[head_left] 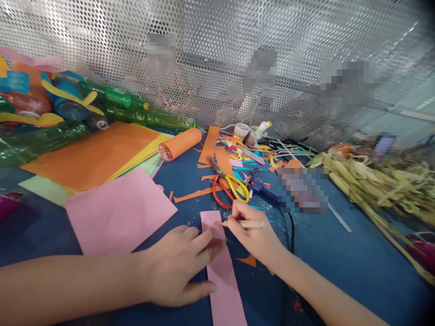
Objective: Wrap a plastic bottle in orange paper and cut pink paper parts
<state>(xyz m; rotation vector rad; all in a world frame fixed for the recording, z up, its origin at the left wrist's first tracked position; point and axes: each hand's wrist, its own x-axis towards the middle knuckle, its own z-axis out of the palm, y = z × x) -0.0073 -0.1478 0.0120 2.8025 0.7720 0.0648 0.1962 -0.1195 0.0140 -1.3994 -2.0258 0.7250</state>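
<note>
A long pink paper strip (pixel 226 287) lies on the blue table, running down to the bottom edge of the view. My left hand (pixel 181 265) rests on its left side with the fingers spread, the fingertips on the paper. In my right hand (pixel 253 231) a pale pencil (pixel 251 223) is pinched, its tip at the strip's right edge near the top. Just beyond that hand lie scissors with one red and one yellow handle (pixel 238 188), their blades apart. A blue glue gun (pixel 265 190) is to their right.
Pink sheet (pixel 118 213) and orange sheets (pixel 95 156) lie left. Behind are green bottles (pixel 115 95), an orange-wrapped bottle (pixel 181 144) and paper scraps (pixel 222 158). Dry husks (pixel 374 185) lie right; a black cable (pixel 292 231) runs beside my right hand. Perforated metal (pixel 210 59) stands behind.
</note>
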